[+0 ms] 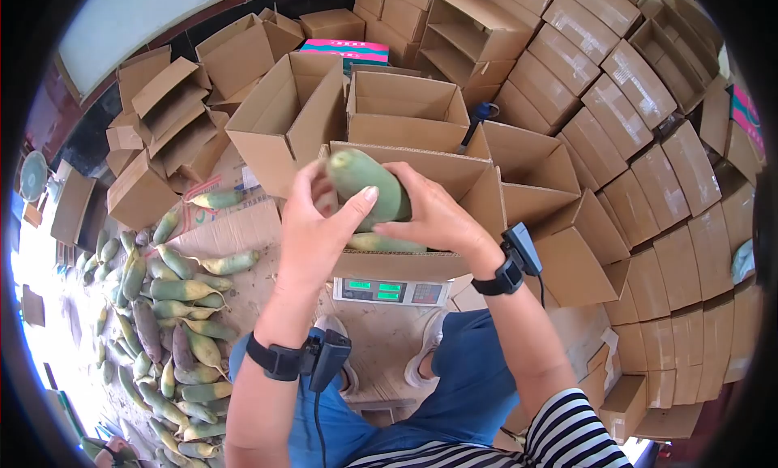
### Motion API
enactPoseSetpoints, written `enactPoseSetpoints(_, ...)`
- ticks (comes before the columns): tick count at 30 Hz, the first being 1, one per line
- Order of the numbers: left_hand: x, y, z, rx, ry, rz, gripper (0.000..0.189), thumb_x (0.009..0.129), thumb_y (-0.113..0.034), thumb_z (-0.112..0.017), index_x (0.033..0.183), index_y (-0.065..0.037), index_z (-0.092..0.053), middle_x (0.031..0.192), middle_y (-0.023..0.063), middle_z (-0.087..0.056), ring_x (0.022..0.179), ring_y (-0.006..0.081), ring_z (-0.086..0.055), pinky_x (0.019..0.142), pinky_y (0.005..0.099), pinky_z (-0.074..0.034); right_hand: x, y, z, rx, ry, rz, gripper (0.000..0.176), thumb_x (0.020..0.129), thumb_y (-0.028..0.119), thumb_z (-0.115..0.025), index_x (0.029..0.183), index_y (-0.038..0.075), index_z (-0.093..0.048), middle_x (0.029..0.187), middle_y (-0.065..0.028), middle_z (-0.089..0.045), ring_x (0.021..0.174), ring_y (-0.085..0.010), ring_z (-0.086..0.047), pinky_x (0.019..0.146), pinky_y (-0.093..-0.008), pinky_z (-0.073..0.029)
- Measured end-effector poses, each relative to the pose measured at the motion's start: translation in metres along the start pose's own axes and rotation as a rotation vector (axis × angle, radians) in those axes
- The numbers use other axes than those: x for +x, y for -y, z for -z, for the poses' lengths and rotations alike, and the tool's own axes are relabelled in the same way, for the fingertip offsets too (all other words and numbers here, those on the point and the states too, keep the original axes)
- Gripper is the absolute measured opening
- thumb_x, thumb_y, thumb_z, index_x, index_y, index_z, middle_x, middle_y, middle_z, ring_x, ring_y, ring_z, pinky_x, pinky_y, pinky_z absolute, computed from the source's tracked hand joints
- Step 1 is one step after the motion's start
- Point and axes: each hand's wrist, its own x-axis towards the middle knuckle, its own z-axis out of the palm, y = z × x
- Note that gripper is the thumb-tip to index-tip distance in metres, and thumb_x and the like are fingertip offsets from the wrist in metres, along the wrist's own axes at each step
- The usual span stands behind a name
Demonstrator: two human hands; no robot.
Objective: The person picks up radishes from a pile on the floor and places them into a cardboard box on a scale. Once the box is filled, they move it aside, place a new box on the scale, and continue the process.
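A thick green radish [366, 183], pale at one end, is held between my two hands above an open cardboard box [397, 265]. My left hand [320, 217] closes round its left side, with the thumb across the near face. On the right end, my right hand [433, 213] grips it with curled fingers. Another green radish [385, 243] lies inside the box, near its front wall; the rest of the box's contents is hidden by my hands. Under the box, a digital scale [393, 291] shows lit green digits.
Many loose radishes [174, 310] cover the floor at left. Open boxes [405, 107] stand beyond and to the right [559, 233] of the scale. Stacked taped cartons [648, 192] wall in the right side. A blue-capped bottle [478, 123] stands between boxes.
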Motion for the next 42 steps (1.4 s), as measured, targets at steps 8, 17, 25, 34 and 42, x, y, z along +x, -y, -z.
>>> enactPoseSetpoints(8, 0.001, -0.001, 0.008, 0.226, -0.274, -0.122, 0.074, 0.085, -0.025, -0.073, 0.14, 0.006, -0.035, 0.138, 0.0231, -0.046, 0.131, 0.0298, -0.044, 0.109, 0.0429, -0.033, -0.007, -0.133, -0.023, -0.458, -0.056, -0.251, 0.055, 0.074, 0.011, -0.073, 0.122, 0.007, -0.048, 0.112, -0.0186, -0.059, 0.11, -0.0374, -0.057, 0.092, -0.0445, -0.047)
enactPoseSetpoints(17, -0.002, -0.017, 0.022, 0.007, -0.325, -0.184, 0.057, 0.09, -0.011, -0.064, 0.138, 0.007, -0.037, 0.133, 0.0212, -0.051, 0.123, 0.0256, -0.052, 0.104, 0.0346, -0.041, 0.006, -0.072, -0.011, -0.391, -0.213, -0.065, 0.025, 0.084, 0.007, -0.066, 0.108, 0.005, -0.06, 0.101, -0.0144, -0.064, 0.09, -0.0297, -0.065, 0.077, -0.04, -0.052)
enactPoseSetpoints(25, -0.031, -0.071, 0.094, -0.542, -0.241, -0.157, 0.032, 0.089, -0.011, -0.06, 0.117, 0.005, -0.058, 0.113, 0.0131, -0.065, 0.111, 0.022, -0.06, 0.091, 0.0315, -0.046, -0.016, 0.004, -0.039, -0.033, -0.07, 0.109, 0.025, 0.087, 0.005, -0.064, 0.112, 0.0, -0.062, 0.102, -0.0159, -0.065, 0.084, -0.0238, -0.068, 0.075, -0.0333, -0.052)
enactPoseSetpoints(34, -0.279, 0.21, 0.221, 0.941, 0.082, 0.599, 0.032, 0.083, -0.023, -0.067, 0.107, -0.001, -0.064, 0.103, 0.0199, -0.066, 0.101, 0.037, -0.061, 0.086, 0.0449, -0.05, -0.021, 0.014, -0.033, -0.006, 0.181, -0.115, 0.025, 0.092, 0.007, -0.061, 0.116, 0.0, -0.061, 0.103, -0.0078, -0.067, 0.091, -0.0133, -0.062, 0.084, -0.0276, -0.05)
enactPoseSetpoints(42, -0.42, 0.303, 0.175, 0.762, 0.465, 1.097, 0.064, 0.07, -0.053, -0.075, 0.101, 0.002, -0.065, 0.101, 0.0221, -0.068, 0.1, 0.0366, -0.065, 0.085, 0.0428, -0.052, -0.018, 0.009, -0.045, 0.047, 0.212, -0.231, 0.023, 0.095, 0.008, -0.059, 0.117, 0.001, -0.061, 0.102, -0.0049, -0.066, 0.093, -0.0093, -0.06, 0.083, -0.0244, -0.048)
